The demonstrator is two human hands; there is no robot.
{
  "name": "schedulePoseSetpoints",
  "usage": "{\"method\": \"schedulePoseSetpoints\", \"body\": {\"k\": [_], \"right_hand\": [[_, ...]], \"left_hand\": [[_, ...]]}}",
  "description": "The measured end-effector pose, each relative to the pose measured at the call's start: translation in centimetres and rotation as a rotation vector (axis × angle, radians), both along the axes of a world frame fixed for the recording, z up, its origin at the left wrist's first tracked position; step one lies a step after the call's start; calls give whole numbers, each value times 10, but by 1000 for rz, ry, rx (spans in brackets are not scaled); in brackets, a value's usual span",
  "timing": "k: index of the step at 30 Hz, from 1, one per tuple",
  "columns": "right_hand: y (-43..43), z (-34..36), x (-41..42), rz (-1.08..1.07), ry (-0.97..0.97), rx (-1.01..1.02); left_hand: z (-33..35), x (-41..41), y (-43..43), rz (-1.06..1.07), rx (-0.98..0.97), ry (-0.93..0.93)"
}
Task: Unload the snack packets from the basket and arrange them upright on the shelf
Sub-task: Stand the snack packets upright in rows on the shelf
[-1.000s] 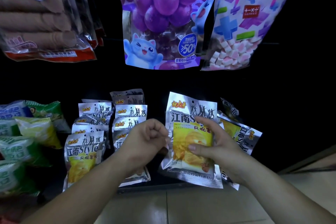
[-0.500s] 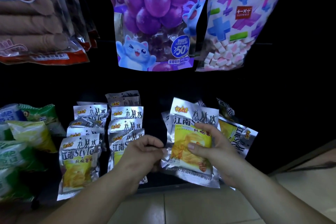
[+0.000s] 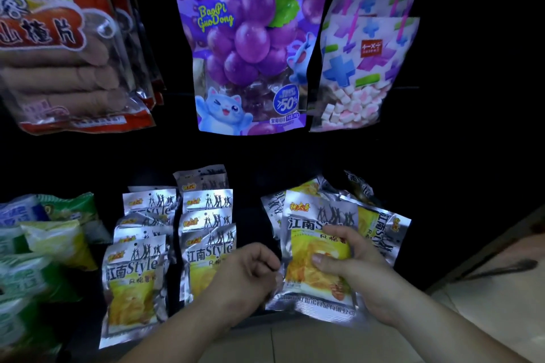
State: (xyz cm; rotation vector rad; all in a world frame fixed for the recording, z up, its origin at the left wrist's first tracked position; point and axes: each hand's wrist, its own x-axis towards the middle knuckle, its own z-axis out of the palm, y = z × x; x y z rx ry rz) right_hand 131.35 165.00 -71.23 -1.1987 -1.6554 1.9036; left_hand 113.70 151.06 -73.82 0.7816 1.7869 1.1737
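Observation:
A silver and yellow snack packet (image 3: 312, 215) stands at the front of a loose pile on the dark shelf's right side. My right hand (image 3: 351, 268) grips it across its yellow middle, thumb on the front. My left hand (image 3: 244, 277) is curled at the packet's left edge and seems to pinch it, though the contact is hard to make out. Two upright rows of the same packets (image 3: 206, 247) fill the shelf to the left. More packets (image 3: 383, 230) lie tilted behind the held one. No basket is in view.
Green and yellow snack bags (image 3: 44, 244) crowd the shelf's left end. Above hang a purple grape jelly bag (image 3: 247, 53), a marshmallow bag (image 3: 359, 74) and red hawthorn packs (image 3: 65, 47). Pale floor tiles (image 3: 324, 345) run below the shelf edge.
The view has tilted up slightly. Both hands and the held packet have sunk a little toward the shelf front; the grip looks unchanged.

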Motion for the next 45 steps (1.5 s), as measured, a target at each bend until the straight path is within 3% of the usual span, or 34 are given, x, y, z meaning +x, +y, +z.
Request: {"method": "schedulePoseSetpoints", "body": {"k": [3,8,17,25,28,31,38,45], "right_hand": [[-13,3,5,35,-35,54],[-39,9,7,142,-63,101],[-20,9,-8,237,-242,115],[90,-58,-54,301,-441,289],[131,-92,-76,271,-459,331],[162,-130,-95,357,-518,540],[179,-178,-112,673,-623,674],[196,-180,-86,691,-679,673]], "left_hand": [[0,3,-9,-26,17,23],[11,9,-19,-77,124,-147],[12,9,-10,36,65,-121],[-49,-39,38,304,-45,1],[-69,-50,73,398,-27,179],[-94,-62,104,431,-8,312],[-132,-81,125,359,-32,332],[-154,-75,118,372,-23,323]]}}
